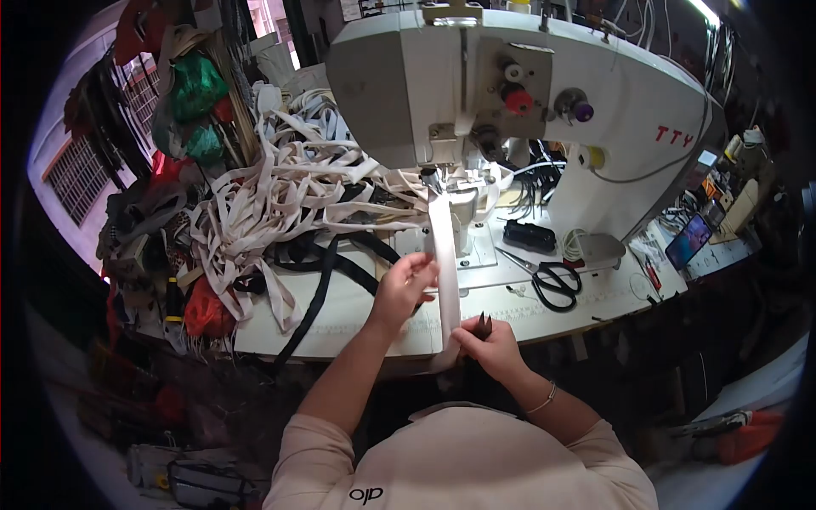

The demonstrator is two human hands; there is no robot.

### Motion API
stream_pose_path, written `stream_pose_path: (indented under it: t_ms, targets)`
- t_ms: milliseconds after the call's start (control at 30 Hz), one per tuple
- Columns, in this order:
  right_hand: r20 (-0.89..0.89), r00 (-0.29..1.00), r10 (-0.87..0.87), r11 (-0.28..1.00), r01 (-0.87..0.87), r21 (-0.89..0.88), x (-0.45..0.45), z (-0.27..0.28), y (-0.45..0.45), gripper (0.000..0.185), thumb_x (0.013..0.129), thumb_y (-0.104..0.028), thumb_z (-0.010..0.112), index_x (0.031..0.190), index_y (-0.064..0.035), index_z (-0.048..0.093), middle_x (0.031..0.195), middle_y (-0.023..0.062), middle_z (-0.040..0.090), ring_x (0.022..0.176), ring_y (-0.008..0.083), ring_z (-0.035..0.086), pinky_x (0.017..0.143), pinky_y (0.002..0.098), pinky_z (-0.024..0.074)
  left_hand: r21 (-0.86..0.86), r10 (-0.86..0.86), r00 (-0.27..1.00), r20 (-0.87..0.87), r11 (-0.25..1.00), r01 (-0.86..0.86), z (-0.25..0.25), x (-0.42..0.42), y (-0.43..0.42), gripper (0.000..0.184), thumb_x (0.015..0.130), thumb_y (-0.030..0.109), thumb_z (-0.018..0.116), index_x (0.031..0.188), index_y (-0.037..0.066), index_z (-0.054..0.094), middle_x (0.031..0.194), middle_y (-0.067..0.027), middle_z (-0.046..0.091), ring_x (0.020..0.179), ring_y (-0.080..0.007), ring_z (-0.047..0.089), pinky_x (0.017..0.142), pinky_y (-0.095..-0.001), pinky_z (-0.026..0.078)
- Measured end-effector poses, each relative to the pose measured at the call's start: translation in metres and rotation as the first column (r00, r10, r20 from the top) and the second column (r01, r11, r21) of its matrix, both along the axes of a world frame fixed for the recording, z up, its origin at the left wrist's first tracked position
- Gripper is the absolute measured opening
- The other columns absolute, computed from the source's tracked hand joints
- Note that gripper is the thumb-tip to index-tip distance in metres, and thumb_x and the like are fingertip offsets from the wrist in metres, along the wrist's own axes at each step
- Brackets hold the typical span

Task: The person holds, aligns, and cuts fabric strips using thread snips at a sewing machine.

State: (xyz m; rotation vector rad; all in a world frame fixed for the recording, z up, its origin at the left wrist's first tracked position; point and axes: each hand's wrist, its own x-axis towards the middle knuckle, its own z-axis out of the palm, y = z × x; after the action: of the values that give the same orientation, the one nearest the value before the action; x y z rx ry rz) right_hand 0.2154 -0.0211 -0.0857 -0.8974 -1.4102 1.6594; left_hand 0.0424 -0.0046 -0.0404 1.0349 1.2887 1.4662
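Observation:
A white fabric strip (pixel 444 246) runs from under the sewing machine's needle area (pixel 435 180) down toward the table's front edge. My right hand (pixel 493 347) pinches the strip near its lower part, and a small dark pointed tool (pixel 483 326) sticks up from the same hand. To the left of the strip, my left hand (pixel 410 291) has its fingers curved and apart, close beside the strip, with nothing visible held in it. The strip's lower end hangs over the table edge below my right hand.
The white sewing machine (pixel 374 93) stands across the back. Tangled pale straps (pixel 255 200) and black straps (pixel 319 297) cover the table's left side. Black-handled scissors (pixel 557 286), a black case (pixel 529 236) and a phone (pixel 689 241) lie to the right.

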Motion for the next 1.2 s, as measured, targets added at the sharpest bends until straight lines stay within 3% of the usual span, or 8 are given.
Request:
stream_pose_path:
  t_ms: [67,233,400,733,900,1200]
  targets:
    - [0.029,0.999,0.018,1.0,-0.019,0.009,0.001,0.002,-0.002,0.008,0.079,-0.006,0.06,0.081,0.0019,0.059,0.065,0.0041,0.058,0.054,0.0091,0.052,0.051,0.0178,0.0413,0.023,-0.163,0.944,0.288,0.986,0.163,0.004,-0.007,0.027,0.026,0.082,0.019,0.057,0.099,-0.001,0.054,0.078,-0.0057,0.058,0.063,-0.0113,0.054,0.057,-0.0206,0.046]
    - [0.011,0.995,0.103,0.994,-0.103,0.017,0.009,0.019,-0.004,0.005,0.079,-0.003,0.059,0.081,0.0017,0.057,0.065,0.0055,0.058,0.054,0.0098,0.052,0.051,0.0186,0.042,0.038,-0.27,0.885,0.38,0.96,0.277,0.01,-0.02,0.057,0.015,0.082,0.013,0.056,0.091,0.001,0.054,0.072,-0.0042,0.056,0.057,-0.0086,0.052,0.054,-0.0183,0.045]
    - [-0.027,0.984,0.174,0.983,-0.176,-0.059,0.015,0.031,0.0,0.006,0.079,-0.003,0.06,0.081,0.0017,0.057,0.063,0.006,0.057,0.053,0.0102,0.052,0.05,0.0181,0.0421,0.047,-0.224,0.902,0.37,0.974,0.222,0.015,-0.012,0.054,0.013,0.082,0.008,0.051,0.092,0.001,0.053,0.073,-0.0033,0.056,0.055,-0.0056,0.05,0.05,-0.0129,0.041]
    - [-0.073,0.984,0.163,0.983,-0.169,-0.076,0.005,0.032,0.023,0.006,0.08,-0.003,0.06,0.08,0.0016,0.057,0.063,0.006,0.057,0.053,0.0101,0.052,0.049,0.0173,0.0421,0.065,-0.155,0.919,0.362,0.988,0.141,0.018,-0.016,0.073,0.013,0.081,0.007,0.051,0.091,0.0,0.054,0.073,-0.0031,0.056,0.053,-0.0043,0.048,0.045,-0.0123,0.039]
    - [-0.035,0.987,0.159,0.987,-0.159,0.011,-0.003,0.032,0.038,0.006,0.08,-0.004,0.06,0.08,0.0014,0.057,0.062,0.0056,0.056,0.052,0.0097,0.051,0.048,0.0172,0.0412,0.009,-0.152,0.914,0.375,0.987,0.161,0.024,-0.023,0.085,0.013,0.08,0.007,0.052,0.091,0.0,0.055,0.074,-0.0033,0.056,0.053,-0.0042,0.048,0.046,-0.0124,0.04]
    - [-0.071,0.988,0.14,0.988,-0.144,-0.048,-0.015,0.042,0.058,0.008,0.079,-0.007,0.061,0.081,0.0009,0.06,0.062,0.0036,0.057,0.053,0.008,0.05,0.048,0.0164,0.0382,0.029,-0.154,0.934,0.321,0.988,0.153,0.021,-0.02,0.072,0.011,0.08,0.008,0.055,0.088,0.0,0.056,0.073,-0.0045,0.056,0.057,-0.007,0.052,0.051,-0.0158,0.045]
